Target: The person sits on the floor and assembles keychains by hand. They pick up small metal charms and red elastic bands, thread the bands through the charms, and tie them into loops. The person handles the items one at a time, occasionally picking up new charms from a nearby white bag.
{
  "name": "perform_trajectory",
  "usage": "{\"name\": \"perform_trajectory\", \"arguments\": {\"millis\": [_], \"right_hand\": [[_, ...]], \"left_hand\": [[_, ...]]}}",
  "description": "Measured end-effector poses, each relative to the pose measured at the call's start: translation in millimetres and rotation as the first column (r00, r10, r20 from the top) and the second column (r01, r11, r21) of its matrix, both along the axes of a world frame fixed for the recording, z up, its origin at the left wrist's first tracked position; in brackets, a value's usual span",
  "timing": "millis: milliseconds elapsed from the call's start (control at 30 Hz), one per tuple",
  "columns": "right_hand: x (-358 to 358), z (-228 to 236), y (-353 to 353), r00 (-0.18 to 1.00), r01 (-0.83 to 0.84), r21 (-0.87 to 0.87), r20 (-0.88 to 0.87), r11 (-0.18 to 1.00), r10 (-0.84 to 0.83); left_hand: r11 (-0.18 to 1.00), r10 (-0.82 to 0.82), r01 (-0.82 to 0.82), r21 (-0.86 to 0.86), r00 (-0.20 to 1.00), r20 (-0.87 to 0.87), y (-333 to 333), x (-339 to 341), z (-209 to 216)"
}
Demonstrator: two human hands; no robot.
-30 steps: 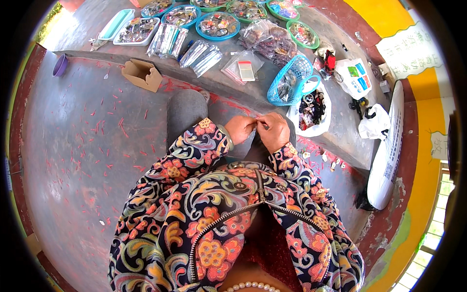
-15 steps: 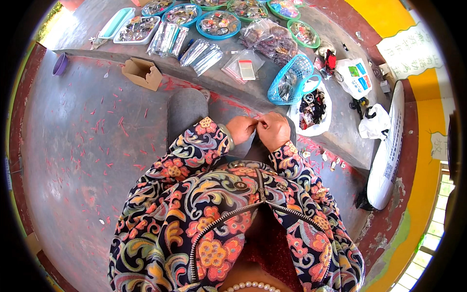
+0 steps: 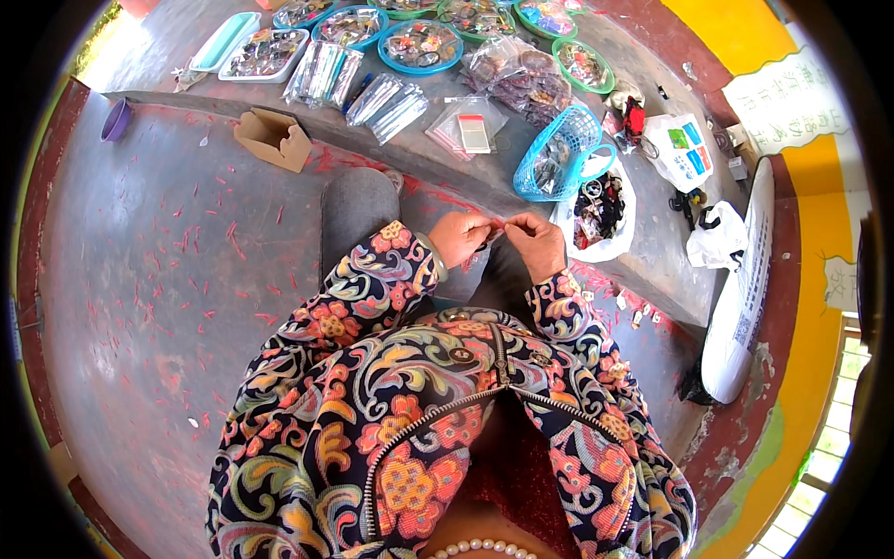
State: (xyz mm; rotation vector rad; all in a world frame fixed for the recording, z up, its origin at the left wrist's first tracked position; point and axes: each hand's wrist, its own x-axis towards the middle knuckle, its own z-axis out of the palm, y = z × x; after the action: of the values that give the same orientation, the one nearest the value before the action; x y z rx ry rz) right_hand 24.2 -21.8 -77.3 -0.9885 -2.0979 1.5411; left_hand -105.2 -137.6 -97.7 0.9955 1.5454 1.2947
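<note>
My left hand (image 3: 460, 238) and my right hand (image 3: 539, 247) meet fingertip to fingertip in front of my knees. Both are closed in a pinch on what looks like a small clear plastic bag (image 3: 476, 266), with a bit of red showing between the fingertips. Most of it is hidden by the fingers, and a small dark spot shows under the left hand. On the step ahead lie flat clear zip bags (image 3: 448, 132) with red edges and a white, red-topped card (image 3: 473, 135).
On the step stand round baskets (image 3: 421, 70) of small packets, a blue basket (image 3: 529, 184) and a white bag (image 3: 615, 244) of dark items. Bundles of wrapped sticks (image 3: 387, 106) lie there. A cardboard box (image 3: 272, 140) and purple bowl (image 3: 116, 121) sit on the floor among red scraps.
My right hand has shifted slightly right and its fingers have straightened, so the fingertips are a little farther apart. A red bit now shows between them. The left hand has barely moved.
</note>
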Motion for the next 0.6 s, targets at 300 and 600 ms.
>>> {"name": "perform_trajectory", "arguments": {"millis": [300, 600], "right_hand": [[-12.2, 20.8, -20.0, 0.99, -0.142, 0.75, 0.09, 0.646, 0.112], [-10.3, 20.3, -14.5, 0.993, -0.112, 0.642, 0.095, 0.758, 0.066]], "left_hand": [[0.998, -0.014, 0.034, 0.058, 0.951, -0.307, 0.3, 4.2, -0.9], [0.997, 0.013, 0.01, 0.074, 0.952, -0.305, 0.8, 4.9, -7.6]]}}
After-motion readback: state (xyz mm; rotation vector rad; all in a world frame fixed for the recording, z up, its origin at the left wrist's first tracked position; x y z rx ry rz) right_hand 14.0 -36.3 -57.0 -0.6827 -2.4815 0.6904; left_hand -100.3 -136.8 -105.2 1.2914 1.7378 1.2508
